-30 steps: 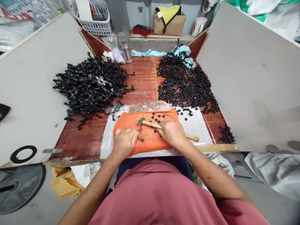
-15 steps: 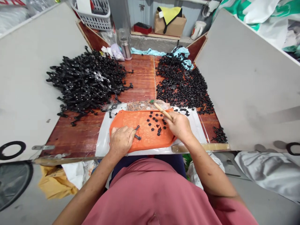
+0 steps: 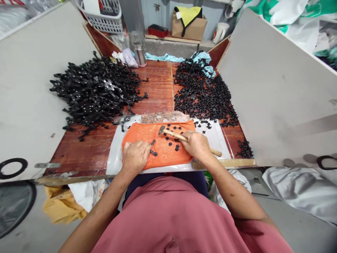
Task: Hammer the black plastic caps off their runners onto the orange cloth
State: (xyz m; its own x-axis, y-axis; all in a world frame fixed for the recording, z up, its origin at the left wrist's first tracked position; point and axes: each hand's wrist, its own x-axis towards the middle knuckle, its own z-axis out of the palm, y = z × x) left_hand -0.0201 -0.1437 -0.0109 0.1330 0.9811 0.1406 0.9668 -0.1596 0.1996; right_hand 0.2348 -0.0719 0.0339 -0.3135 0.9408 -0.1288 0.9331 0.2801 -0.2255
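Varnished red-brown wooden bench (image 3: 159, 84) flanked by pale grey panels (image 3: 263, 91)

Slim, round-ended black strap (image 3: 154, 153): located at the left hand (image 3: 135, 156), fingers closed on it, visible ends projecting past the thumb. Judged light, smooth and flexible; best pinched mid-length, ends left free.

Dark-headed hammer with pale wooden handle (image 3: 176, 135): fingers of the right hand (image 3: 197, 144) wrapped round the handle, head pointing towards the left fingers, apart from the strap. Judged rigid and head-heavy; hold by the shaft.

Small round black studs (image 3: 177, 149): loose between both sets of fingers; probably light, easily scattered.

Thin orange cloth (image 3: 139, 133): beneath both hands, over a glossy white sheet (image 3: 218, 138). Speckled pinkish stone slab (image 3: 152, 117): exposed ahead of the fingers.

Further out: tangled pile of black straps (image 3: 94, 91) beyond the left fingers, heap of black studs (image 3: 207, 102) beyond the right.
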